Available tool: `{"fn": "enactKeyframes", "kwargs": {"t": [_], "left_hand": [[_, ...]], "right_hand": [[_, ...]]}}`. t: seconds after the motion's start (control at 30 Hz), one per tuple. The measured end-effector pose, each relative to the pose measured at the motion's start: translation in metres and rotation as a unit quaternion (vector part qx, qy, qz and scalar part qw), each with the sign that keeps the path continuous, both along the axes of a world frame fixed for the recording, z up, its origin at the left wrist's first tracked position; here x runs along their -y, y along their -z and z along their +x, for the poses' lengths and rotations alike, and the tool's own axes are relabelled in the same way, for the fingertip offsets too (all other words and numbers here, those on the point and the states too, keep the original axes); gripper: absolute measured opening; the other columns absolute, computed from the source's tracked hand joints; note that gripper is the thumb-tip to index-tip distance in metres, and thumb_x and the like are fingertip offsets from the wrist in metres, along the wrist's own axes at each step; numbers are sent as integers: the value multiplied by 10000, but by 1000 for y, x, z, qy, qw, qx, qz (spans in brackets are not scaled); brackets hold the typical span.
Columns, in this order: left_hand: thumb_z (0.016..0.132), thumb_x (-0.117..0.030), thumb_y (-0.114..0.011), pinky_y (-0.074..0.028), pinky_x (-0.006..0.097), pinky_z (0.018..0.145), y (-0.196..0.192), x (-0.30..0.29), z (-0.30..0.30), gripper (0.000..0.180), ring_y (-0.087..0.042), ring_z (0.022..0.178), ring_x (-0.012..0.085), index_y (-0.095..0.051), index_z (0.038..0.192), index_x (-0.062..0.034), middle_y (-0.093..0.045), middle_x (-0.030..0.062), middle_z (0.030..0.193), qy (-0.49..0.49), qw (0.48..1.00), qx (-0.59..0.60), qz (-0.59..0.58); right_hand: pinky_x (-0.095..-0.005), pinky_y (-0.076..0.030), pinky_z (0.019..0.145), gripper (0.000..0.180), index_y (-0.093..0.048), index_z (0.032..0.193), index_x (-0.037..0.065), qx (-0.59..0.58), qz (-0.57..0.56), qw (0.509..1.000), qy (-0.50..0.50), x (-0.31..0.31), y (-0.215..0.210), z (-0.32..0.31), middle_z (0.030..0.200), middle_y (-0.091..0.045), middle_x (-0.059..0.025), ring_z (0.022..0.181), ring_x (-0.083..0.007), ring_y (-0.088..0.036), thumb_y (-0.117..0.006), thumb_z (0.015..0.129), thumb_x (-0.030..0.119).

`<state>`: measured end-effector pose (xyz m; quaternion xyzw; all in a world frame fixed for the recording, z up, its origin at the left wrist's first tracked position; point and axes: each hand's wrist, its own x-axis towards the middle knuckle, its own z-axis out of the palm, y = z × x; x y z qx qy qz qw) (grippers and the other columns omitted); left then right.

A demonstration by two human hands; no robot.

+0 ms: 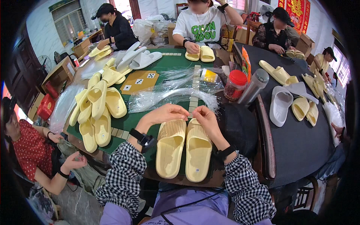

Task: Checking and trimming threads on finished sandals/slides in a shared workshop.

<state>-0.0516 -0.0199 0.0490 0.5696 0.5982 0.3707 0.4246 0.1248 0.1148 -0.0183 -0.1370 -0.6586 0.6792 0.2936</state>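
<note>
A pair of pale yellow slide slippers stands side by side at the table's near edge, the left slipper (168,155) and the right slipper (198,153), toes pointing away from me. Over the toe end of the left one, my left hand (170,114) has its fingertips pinched together. My right hand (205,119) is closed the same way above the right slipper's toe, the two sets of fingertips nearly meeting. Whatever is between them is too fine to make out. Just beyond my hands lies a bundle of clear plastic strands (176,94).
Yellow slippers (98,98) are piled at left, grey slippers (140,59) behind them. A red-lidded jar (235,85) and a metal flask (255,86) stand right of the strands. The dark table (296,150) at right bears more slippers. Several co-workers sit around.
</note>
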Motion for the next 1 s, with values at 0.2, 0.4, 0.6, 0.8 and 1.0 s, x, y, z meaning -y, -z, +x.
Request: {"fn": "enactKeyframes", "kwargs": {"t": [0.2,0.4,0.6,0.8,1.0], "left_hand": [[939,-156,-622,-478,270,924,1,-1,-9,289,-621,1041,116,-643,1190,-14,-690,53,1091,39,998,-18,-51],[938,-112,-623,-458,219,758,51,-15,20,112,-558,813,63,-635,979,-9,-621,-14,887,-65,990,93,87],[959,-104,-583,-435,207,686,45,-23,47,95,-518,744,48,-616,988,-20,-561,-32,813,-111,981,98,122],[971,-101,-545,-419,200,621,55,-24,45,92,-508,701,40,-605,979,-32,-564,-27,805,-181,970,66,150],[974,-109,-547,-420,205,597,60,-22,44,112,-508,666,37,-618,1003,-27,-591,-16,799,-245,957,56,143]], "right_hand": [[-192,-414,657,98,-628,918,34,17,-2,1000,-17,5,-4,2,805,-603,40,729,-29,-515,-661,919,126],[-200,-426,676,95,-633,926,33,23,-2,1000,-2,2,2,2,813,-607,32,744,-35,-523,-663,916,122],[-229,-466,775,111,-582,1017,17,-39,7,999,32,-5,3,7,935,-615,-15,817,-74,-570,-622,931,76],[-284,-512,844,153,-511,1104,2,-118,-22,991,52,2,-3,6,1089,-597,-97,922,-142,-618,-552,961,35],[-249,-501,779,88,-593,1028,1,-42,55,993,90,0,3,9,910,-633,-35,835,-101,-612,-560,963,49]]}}
